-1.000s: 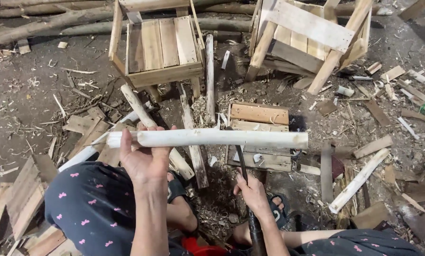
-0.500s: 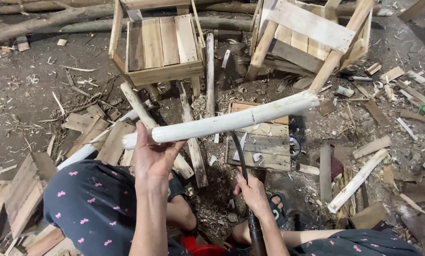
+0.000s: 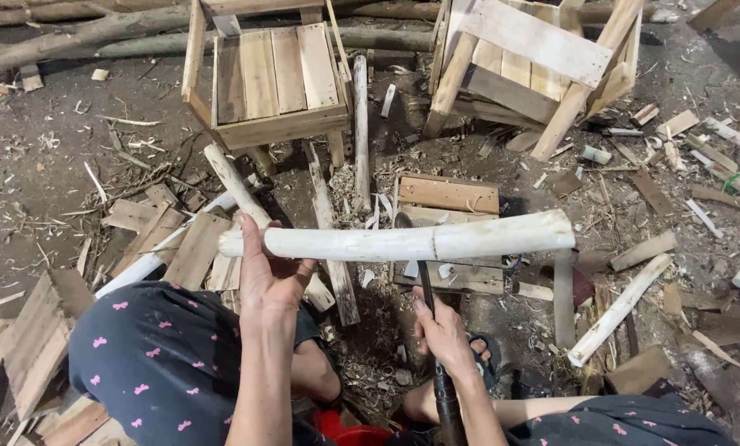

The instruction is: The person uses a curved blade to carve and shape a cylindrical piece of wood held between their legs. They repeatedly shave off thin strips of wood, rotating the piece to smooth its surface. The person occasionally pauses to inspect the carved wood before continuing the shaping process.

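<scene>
I look down from my head and see my two hands. My left hand (image 3: 269, 277) is closed around one end of a long, pale, peeled wooden stick (image 3: 403, 241). I hold the stick up in the air, lying almost flat, with its thicker end sticking out to the right. My right hand (image 3: 443, 330) is closed around the dark handle of a tool (image 3: 436, 347). The handle runs up from my hand and goes behind the stick, so I cannot see the top of the tool.

Under the stick lies a flat wooden block made of boards (image 3: 448, 195), on dirt ground (image 3: 48, 190) full of wood chips and scraps. Past it stands a small wooden chair with a slatted seat (image 3: 275, 70). Beside that, another wooden chair (image 3: 527, 62) is tipped over. One more pale peeled stick (image 3: 618, 310) lies on the ground to my right. My dark trousers with little pink shapes (image 3: 159, 355) show at the bottom.
</scene>
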